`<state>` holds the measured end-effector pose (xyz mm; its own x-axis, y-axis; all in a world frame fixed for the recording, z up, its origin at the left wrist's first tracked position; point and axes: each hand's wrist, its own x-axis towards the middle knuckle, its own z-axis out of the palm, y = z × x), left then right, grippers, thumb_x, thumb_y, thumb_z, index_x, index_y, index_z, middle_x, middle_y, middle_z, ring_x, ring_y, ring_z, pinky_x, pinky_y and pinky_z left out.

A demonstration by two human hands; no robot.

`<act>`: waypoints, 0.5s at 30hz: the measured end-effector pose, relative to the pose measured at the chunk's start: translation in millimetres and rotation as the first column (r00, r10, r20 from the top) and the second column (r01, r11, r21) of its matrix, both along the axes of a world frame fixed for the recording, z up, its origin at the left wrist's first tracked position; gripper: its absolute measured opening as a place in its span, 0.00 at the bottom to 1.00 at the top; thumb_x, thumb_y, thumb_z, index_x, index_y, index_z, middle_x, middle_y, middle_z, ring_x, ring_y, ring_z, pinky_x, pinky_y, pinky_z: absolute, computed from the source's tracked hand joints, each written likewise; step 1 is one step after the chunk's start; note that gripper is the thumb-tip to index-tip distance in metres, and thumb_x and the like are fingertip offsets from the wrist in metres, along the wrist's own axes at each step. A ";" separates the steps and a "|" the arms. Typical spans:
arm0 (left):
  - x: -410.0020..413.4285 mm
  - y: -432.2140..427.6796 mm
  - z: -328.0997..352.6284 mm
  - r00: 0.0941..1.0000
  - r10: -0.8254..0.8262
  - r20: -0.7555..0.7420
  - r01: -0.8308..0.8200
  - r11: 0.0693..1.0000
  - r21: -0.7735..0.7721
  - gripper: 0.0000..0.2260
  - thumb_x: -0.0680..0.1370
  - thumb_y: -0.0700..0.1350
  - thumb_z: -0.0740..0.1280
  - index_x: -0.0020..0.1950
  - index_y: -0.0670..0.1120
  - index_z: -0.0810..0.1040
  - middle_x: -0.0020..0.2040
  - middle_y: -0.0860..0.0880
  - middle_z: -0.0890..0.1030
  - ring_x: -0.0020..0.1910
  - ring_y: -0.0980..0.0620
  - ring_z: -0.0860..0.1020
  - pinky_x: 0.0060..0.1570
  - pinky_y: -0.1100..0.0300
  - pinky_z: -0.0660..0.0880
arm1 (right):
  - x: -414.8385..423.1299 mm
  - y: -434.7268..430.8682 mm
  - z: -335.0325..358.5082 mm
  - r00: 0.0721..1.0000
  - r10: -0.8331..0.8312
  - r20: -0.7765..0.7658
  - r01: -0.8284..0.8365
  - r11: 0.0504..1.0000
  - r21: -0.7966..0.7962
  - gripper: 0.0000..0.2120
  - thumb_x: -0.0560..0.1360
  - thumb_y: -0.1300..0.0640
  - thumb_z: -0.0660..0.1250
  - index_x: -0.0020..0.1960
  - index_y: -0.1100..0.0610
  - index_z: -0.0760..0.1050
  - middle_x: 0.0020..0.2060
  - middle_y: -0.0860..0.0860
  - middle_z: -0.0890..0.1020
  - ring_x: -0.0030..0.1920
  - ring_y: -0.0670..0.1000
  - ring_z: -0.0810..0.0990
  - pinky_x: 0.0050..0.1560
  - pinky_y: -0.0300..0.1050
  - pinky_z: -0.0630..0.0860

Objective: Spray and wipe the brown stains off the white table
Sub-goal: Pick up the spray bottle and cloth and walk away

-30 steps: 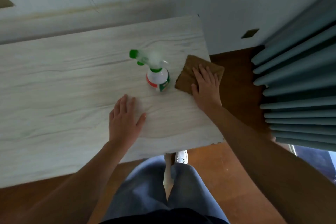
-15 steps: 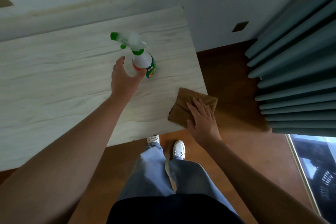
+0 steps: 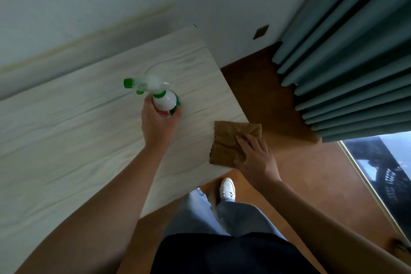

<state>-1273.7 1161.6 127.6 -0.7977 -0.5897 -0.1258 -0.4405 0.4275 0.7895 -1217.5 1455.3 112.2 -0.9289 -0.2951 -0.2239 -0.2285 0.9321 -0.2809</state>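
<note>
left hand [image 3: 159,125] grips spray bottle [image 3: 167,102] | right hand [image 3: 255,158] flat on cloth [image 3: 231,142] (overhanging table [image 3: 66,140] edge)

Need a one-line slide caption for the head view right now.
Left hand grips the spray bottle while right hand presses the brown cloth at the table corner.

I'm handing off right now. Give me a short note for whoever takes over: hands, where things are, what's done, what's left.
Left hand: grip closed around the white spray bottle with green nozzle, which stands on the white wood-grain table.
Right hand: flat on the folded brown cloth at the table's right edge, partly overhanging.
Done: bottle and cloth both in hand.
Left: no brown stains are clearly visible from here; check the surface, spray any stains, wipe.
</note>
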 end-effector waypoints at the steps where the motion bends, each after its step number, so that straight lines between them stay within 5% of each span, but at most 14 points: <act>1: 0.9 -0.4 -2.5 1.000 -0.004 -0.008 0.004 1.000 -0.005 0.33 0.67 0.58 0.79 0.67 0.51 0.71 0.58 0.52 0.81 0.53 0.50 0.81 0.53 0.46 0.80 | -0.7 -3.5 -0.5 1.000 -0.026 0.009 0.026 1.000 0.009 0.32 0.74 0.44 0.72 0.74 0.52 0.69 0.71 0.53 0.72 0.69 0.59 0.71 0.67 0.59 0.72; 15: 14.2 -16.7 5.5 0.996 -0.079 0.033 0.079 0.997 0.010 0.26 0.64 0.60 0.79 0.56 0.61 0.70 0.49 0.58 0.81 0.44 0.59 0.79 0.41 0.61 0.72 | -10.9 -21.1 2.8 0.995 -0.093 0.024 0.092 0.995 0.043 0.31 0.71 0.43 0.72 0.72 0.51 0.72 0.65 0.53 0.73 0.64 0.59 0.70 0.59 0.59 0.76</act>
<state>-1259.5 1144.9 133.2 -0.8369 -0.5239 -0.1583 -0.4321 0.4550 0.7786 -1228.4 1434.2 115.0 -0.9454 -0.1982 -0.2587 -0.1340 0.9600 -0.2461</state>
